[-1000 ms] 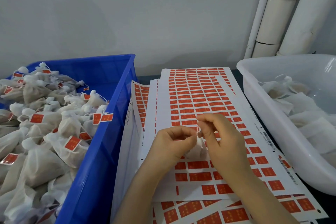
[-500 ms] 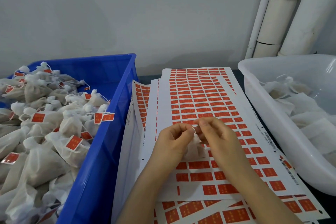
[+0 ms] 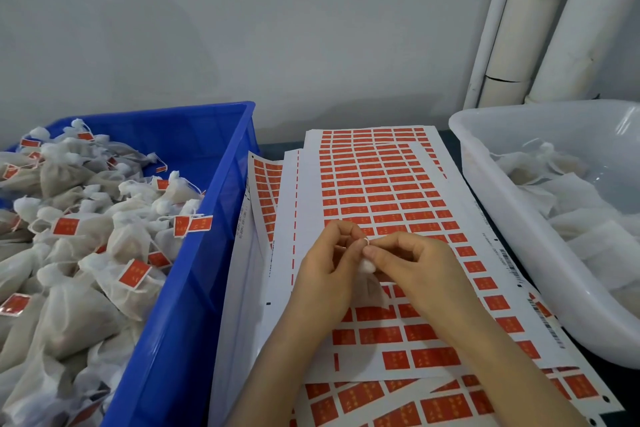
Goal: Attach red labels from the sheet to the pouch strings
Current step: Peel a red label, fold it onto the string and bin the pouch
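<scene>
A small white pouch [image 3: 367,267] hangs between my two hands above the sheet of red labels [image 3: 381,198]. My left hand [image 3: 329,263] pinches the pouch's string near its top. My right hand [image 3: 412,263] pinches the same string just to the right, fingertips touching the left thumb. Most of the pouch's body is hidden behind my hands. The label sheet lies flat on a stack of similar sheets, with a few blank gaps in its lower rows.
A blue bin [image 3: 194,253] on the left holds several white pouches with red labels on their strings. A white tub [image 3: 512,211] on the right holds unlabelled pouches. White pipes [image 3: 526,28] stand at the back right against the grey wall.
Both hands have drawn closer together and slightly up the sheet, and the fingertips now meet at the pouch's string. The pouch hangs lower between the hands.
</scene>
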### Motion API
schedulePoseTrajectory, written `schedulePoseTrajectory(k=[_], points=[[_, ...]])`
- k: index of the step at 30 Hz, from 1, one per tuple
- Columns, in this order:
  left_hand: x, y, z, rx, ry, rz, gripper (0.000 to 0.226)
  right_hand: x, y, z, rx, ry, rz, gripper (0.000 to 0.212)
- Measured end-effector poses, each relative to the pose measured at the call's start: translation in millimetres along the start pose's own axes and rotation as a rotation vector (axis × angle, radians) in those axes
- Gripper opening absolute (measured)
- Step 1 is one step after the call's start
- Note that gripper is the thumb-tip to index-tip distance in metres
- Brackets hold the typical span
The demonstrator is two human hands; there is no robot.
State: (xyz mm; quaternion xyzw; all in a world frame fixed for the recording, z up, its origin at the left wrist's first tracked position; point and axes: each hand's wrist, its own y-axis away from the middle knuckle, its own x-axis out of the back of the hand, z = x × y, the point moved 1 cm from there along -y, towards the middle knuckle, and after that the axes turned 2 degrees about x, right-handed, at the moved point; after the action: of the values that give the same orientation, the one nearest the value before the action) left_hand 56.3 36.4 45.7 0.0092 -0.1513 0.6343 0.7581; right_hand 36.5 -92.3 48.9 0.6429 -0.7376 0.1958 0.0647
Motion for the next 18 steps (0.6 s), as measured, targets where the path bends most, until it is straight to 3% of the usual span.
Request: schedulePoseTrajectory(k=[11, 14, 17, 18], points=[[-3.7, 3.9, 1.2, 0.055, -0.001, -0.043, 0.019, 0.7, -0.8, -2.6, 0.003, -0.005, 0.118, 0.014], [-0.3, 5.4, 3.5, 0.079, 0.048, -0.094, 0.036, 3.4, -2.7, -2.1, -0.101, -0.091, 0.16, 0.016], [-4.2, 6.1, 5.3, 0.108, 0.069, -0.18, 0.022, 4.8, -5.1, -3.0, -0.235, -0.255, 0.128, 0.02], [-6.3, 6.2, 4.5, 0.095, 0.05, -0.193, 0.027, 5.0, -5.2, -4.0, -0.283, -0.35, 0.129, 0.02]])
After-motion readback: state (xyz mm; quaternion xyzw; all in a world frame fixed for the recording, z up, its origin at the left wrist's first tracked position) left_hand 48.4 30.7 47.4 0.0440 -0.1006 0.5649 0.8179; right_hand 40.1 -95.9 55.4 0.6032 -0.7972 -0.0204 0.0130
